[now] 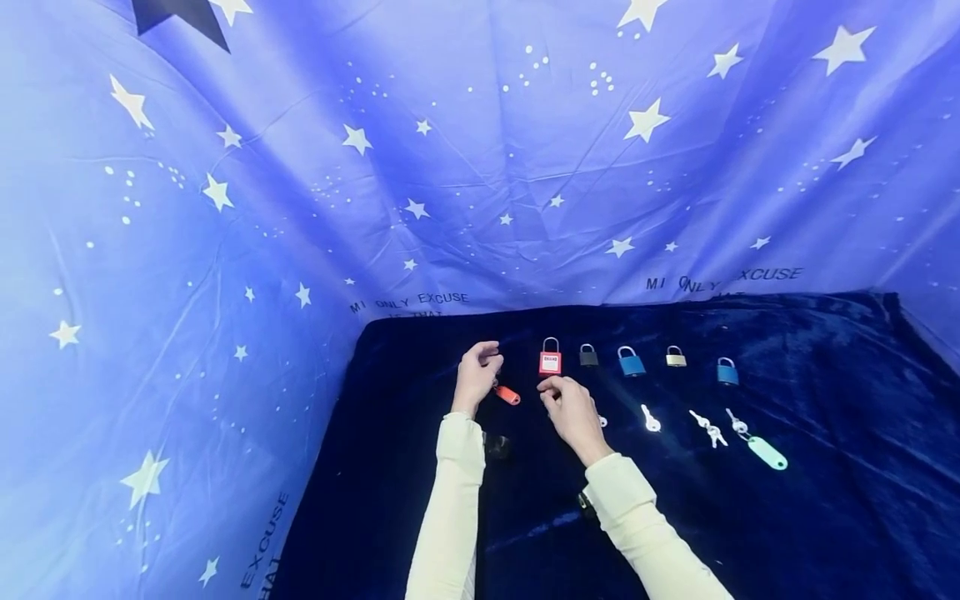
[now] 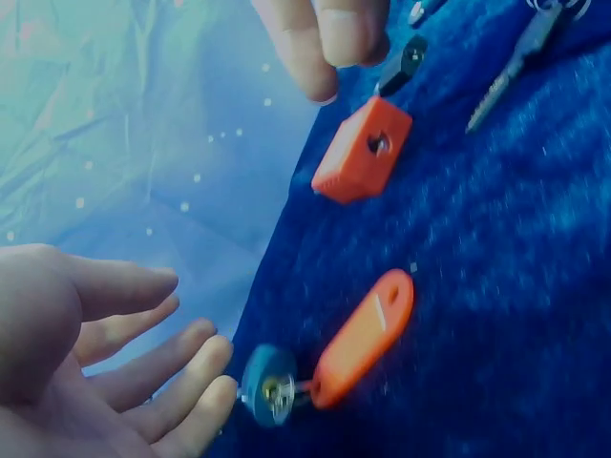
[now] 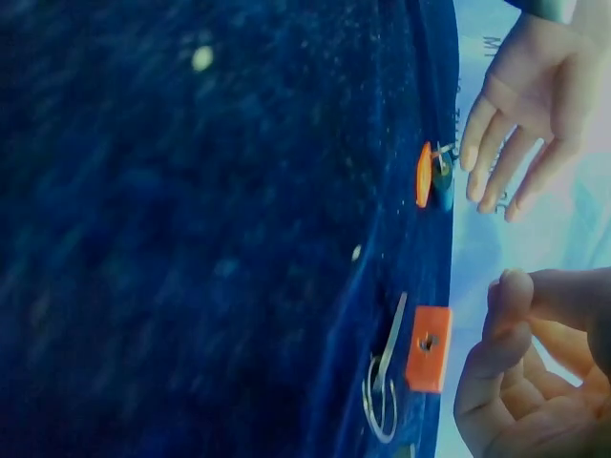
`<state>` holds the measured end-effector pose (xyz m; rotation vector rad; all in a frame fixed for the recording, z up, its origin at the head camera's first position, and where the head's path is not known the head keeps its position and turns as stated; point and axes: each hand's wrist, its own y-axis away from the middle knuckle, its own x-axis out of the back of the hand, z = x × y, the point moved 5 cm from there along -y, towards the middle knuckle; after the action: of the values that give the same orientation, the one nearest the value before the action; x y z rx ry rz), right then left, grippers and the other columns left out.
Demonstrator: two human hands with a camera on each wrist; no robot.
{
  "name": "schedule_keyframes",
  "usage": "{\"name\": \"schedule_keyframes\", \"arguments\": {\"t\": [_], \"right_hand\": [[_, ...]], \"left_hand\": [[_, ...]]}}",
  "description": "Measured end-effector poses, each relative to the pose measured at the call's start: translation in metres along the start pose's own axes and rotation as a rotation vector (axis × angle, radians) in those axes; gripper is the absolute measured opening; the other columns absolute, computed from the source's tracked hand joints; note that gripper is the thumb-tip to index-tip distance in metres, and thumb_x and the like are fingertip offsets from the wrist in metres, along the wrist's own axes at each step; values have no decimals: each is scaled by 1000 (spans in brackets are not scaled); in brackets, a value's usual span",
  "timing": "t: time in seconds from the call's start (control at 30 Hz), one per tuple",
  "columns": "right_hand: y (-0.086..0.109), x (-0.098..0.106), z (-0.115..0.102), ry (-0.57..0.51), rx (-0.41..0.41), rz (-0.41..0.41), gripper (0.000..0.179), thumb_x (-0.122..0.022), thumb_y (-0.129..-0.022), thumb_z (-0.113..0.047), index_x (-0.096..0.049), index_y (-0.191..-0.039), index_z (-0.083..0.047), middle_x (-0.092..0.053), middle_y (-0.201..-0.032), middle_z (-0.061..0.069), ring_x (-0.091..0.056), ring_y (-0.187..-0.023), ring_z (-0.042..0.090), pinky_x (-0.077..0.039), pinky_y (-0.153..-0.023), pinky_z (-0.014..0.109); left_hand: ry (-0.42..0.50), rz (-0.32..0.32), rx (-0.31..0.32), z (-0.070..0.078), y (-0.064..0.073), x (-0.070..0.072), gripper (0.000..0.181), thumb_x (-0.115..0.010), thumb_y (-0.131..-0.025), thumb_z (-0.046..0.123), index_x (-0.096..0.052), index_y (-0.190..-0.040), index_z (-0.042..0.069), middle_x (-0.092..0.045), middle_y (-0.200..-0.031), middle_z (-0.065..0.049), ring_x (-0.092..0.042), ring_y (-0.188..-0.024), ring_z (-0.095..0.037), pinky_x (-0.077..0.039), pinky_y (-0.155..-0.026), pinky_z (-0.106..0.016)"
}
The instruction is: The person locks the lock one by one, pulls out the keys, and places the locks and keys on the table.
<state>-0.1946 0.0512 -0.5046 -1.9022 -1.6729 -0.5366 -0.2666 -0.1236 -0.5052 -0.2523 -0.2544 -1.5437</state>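
My left hand (image 1: 477, 375) hovers with relaxed fingers at the left end of the padlock row. Just off its fingertips, in the left wrist view, a teal padlock (image 2: 258, 382) has a key (image 2: 277, 399) in its base. An orange tag (image 2: 368, 334) hangs on that key; the hand hides most of this lock in the head view. Close in front of the red padlock (image 1: 550, 361) is my right hand (image 1: 573, 412), fingers loosely curled, thumb near the index fingertip. Nothing shows between them. A key on a ring (image 3: 384, 377) lies beside the red padlock.
Rightward stand a dark padlock (image 1: 588, 357), a blue padlock (image 1: 632, 362), a brass padlock (image 1: 676, 358) and another blue padlock (image 1: 727, 372). Nearer lie loose keys (image 1: 651, 419), a key bunch (image 1: 708, 429) and a green tag (image 1: 768, 453). Star-printed cloth (image 1: 510, 167) walls the dark blue blanket (image 1: 840, 533).
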Motion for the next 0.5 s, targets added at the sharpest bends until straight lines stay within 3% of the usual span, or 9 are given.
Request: {"name": "schedule_keyframes", "arguments": {"t": [0.23, 0.5], "right_hand": [[-6, -15, -9, 8, 33, -53, 14, -68, -85, -5, -74, -98, -9, -69, -85, 1, -63, -72, 15, -51, -69, 43], [-10, -39, -15, 53, 19, -149, 20, -75, -86, -12, -70, -104, -3, -63, -89, 5, -62, -74, 19, -51, -72, 43]], "left_hand": [[-54, 77, 34, -13, 4, 14, 29, -64, -93, 2, -65, -121, -3, -69, -118, -19, -67, -106, -31, -54, -92, -40], [-64, 71, 89, -24, 6, 19, 29, -67, -91, 3, -67, -119, -2, -70, -114, -20, -68, -101, -31, -55, -90, -40]]}}
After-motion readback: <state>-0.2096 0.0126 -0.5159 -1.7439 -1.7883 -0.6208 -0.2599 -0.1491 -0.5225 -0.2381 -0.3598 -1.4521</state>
